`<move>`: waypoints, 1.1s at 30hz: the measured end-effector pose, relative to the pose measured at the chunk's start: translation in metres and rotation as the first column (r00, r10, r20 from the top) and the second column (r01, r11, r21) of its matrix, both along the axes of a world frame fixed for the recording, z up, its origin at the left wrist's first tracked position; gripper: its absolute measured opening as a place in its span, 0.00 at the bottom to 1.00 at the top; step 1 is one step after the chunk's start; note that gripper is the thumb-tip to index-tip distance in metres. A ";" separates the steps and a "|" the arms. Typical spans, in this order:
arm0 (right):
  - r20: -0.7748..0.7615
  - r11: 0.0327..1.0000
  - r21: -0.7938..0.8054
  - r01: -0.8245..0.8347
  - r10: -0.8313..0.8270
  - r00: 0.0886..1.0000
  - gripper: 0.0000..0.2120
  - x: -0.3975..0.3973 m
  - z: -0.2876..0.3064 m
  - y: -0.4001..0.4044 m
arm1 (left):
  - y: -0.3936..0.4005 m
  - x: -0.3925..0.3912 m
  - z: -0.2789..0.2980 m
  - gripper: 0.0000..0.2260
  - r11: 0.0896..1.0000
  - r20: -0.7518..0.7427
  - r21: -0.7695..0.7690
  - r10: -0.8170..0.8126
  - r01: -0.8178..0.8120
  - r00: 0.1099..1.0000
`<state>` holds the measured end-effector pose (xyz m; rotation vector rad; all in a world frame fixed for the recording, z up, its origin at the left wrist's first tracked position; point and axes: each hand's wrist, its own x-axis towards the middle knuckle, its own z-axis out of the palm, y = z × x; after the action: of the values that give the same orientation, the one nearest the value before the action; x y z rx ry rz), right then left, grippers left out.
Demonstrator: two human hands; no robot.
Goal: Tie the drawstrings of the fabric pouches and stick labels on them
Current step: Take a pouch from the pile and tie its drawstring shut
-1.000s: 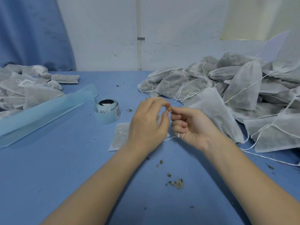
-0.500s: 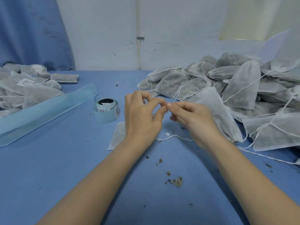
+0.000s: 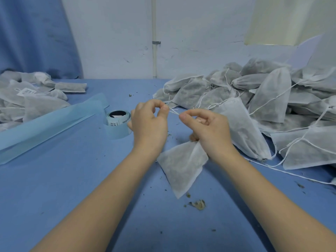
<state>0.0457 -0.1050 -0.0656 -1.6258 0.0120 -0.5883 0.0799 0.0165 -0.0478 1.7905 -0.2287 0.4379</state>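
Note:
A white fabric pouch with dark filling hangs from under my right hand, its lower corner pointing toward me just above the blue table. Between my hands runs its thin white drawstring. My left hand pinches one end of the string between thumb and forefinger. My right hand pinches the other end, and its lower fingers curl round the gathered neck of the pouch. A roll of labels stands just left of my left hand.
A big heap of white pouches with loose strings fills the right side of the table. A smaller pile of pouches, one labelled, lies at the far left. A long pale-blue backing strip trails left from the roll. Dried crumbs lie near me.
The pouch, flat on the table behind my left hand before, now hangs from my right hand on the near side. My hands have moved apart, drawing the string taut between them.

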 end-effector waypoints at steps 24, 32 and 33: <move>0.076 0.996 0.053 0.074 -0.078 0.994 0.11 0.000 -0.001 -0.015 | -0.007 0.003 -0.017 0.18 0.679 -0.459 -0.688 -0.681 0.256 0.571; 0.088 0.991 -0.122 0.057 -0.046 0.995 0.11 0.001 0.002 -0.007 | 0.003 0.011 -0.012 0.06 0.787 -0.358 -0.519 -0.555 0.335 0.751; 0.084 0.990 -0.125 0.071 -0.060 0.995 0.11 0.005 0.004 -0.005 | 0.004 0.014 -0.013 0.05 0.807 -0.330 -0.489 -0.523 0.332 0.786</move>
<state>0.0505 -0.1102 -0.0620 -1.7295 -0.0318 -0.7167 0.0944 0.0208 -0.0608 1.3156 -0.1997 -0.2655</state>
